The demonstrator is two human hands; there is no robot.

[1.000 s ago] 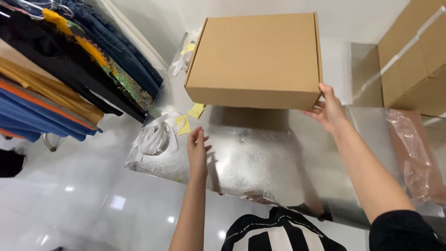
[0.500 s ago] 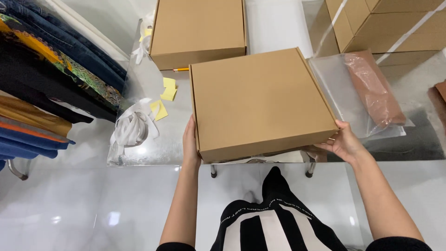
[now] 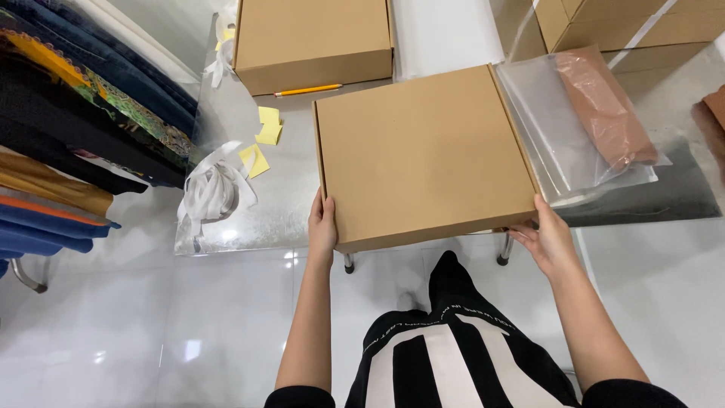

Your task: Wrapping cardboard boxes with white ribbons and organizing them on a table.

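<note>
Cardboard box (image 3: pixel 424 155) gripped at near corners by left hand (image 3: pixel 322 227) and right hand (image 3: pixel 547 240); near edge overhangs metal table (image 3: pixel 257 219); could tip off if released.

A plain tan-brown is seen on the flat cardboard box (image 3: pixel 423 155) held between the left hand (image 3: pixel 322 224) and the right hand (image 3: pixel 547 240); the same brown is shown by the second box (image 3: pixel 313 41). A yellow-orange pencil (image 3: pixel 308 91) and pale yellow sticky notes (image 3: pixel 261 140) are set against the mottled silver-grey table (image 3: pixel 279 204). The ribbon bundle (image 3: pixel 214 189) is white. A rust-brown cloth (image 3: pixel 604 109) is enclosed in a clear plastic bag (image 3: pixel 555 151). Black, navy, blue, orange, mustard and a green-gold print are shown by the hanging clothes (image 3: pixel 68 128). Black and white stripes are borne by the garment (image 3: pixel 453 355).
</note>
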